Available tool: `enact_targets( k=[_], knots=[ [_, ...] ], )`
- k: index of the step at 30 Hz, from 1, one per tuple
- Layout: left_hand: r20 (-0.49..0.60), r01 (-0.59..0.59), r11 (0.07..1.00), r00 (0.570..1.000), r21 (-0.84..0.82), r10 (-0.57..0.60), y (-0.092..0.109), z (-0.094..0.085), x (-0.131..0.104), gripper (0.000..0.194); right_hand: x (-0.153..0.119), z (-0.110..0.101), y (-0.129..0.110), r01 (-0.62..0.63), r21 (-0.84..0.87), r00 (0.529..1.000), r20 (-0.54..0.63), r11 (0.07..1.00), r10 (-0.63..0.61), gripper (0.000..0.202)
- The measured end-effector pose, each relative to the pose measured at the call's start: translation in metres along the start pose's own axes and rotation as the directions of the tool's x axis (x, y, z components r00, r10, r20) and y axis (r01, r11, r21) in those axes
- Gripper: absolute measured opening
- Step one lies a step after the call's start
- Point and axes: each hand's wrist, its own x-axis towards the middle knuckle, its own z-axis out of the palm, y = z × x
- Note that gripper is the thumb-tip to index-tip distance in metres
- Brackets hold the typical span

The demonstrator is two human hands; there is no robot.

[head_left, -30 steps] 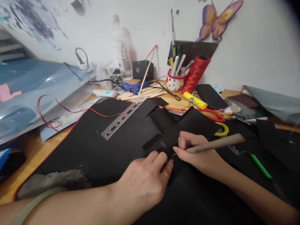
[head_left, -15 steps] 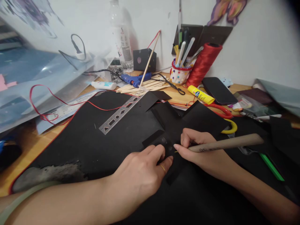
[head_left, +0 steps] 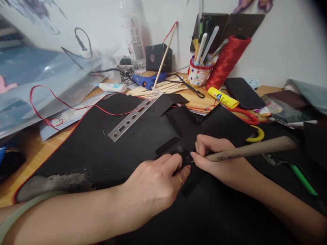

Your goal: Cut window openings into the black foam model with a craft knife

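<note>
Black paper (head_left: 196, 132), cut and folded with several flaps, lies on the black mat (head_left: 122, 153). My left hand (head_left: 160, 180) rests on the paper's near left flap, fingers curled and pressed down with the thumb beside them; a thin ring is on one finger. Pinched in my right hand (head_left: 217, 153) is a thick grey-tan pen-like tool (head_left: 258, 149) with small markings. Its thin yellowish tip points down at the black paper, just right of my left thumb. Whether the tip touches the paper, I cannot tell.
A clear stencil ruler (head_left: 125, 124) lies left of the paper. Behind stand a blue glue gun (head_left: 146, 81), wooden sticks (head_left: 168, 87), a pen cup (head_left: 199, 74) and a red thread spool (head_left: 228, 61). Scissors (head_left: 258, 134) and a yellow glue stick (head_left: 222, 98) lie right.
The view has shifted slightly, so the background sits a little higher. Both hands keep nearly the same pose at the black paper, and the tool's tip remains beside my left thumb.
</note>
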Motion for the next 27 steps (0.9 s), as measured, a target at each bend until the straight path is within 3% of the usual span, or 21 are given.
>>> enact_targets(
  k=[5, 11, 17, 23, 27],
  knots=[
    [-0.036, -0.047, 0.997, 0.998, 0.062, 0.050, 0.0015, -0.0009, 0.0016, 0.024, 0.0020, -0.0019, 0.0023, 0.044, 0.020, 0.998, 0.055, 0.999, -0.045, 0.024],
    [-0.083, -0.003, 1.000, 0.997, -0.022, 0.001, 0.0036, 0.0018, 0.0003, 0.021, 0.0021, -0.0027, 0.0028, 0.038, 0.010, 0.997, 0.068, 0.999, -0.038, 0.024],
    [-0.097, -0.052, 0.997, 0.994, 0.065, 0.058, 0.0034, -0.0005, 0.0019, 0.025, 0.0018, -0.0040, 0.0044, 0.054, 0.015, 0.996, 0.067, 0.998, -0.055, 0.024],
    [-0.087, 0.030, 0.998, 0.996, -0.059, -0.035, 0.0043, 0.0000, 0.0003, 0.021, 0.0005, -0.0040, 0.0051, 0.056, 0.009, 0.996, 0.072, 0.998, -0.056, 0.025],
    [-0.075, 0.025, 0.998, 0.997, -0.056, -0.029, 0.0051, 0.0000, 0.0005, 0.022, -0.0002, -0.0042, 0.0050, 0.054, 0.012, 0.995, 0.078, 0.998, -0.055, 0.024]
  ],
)
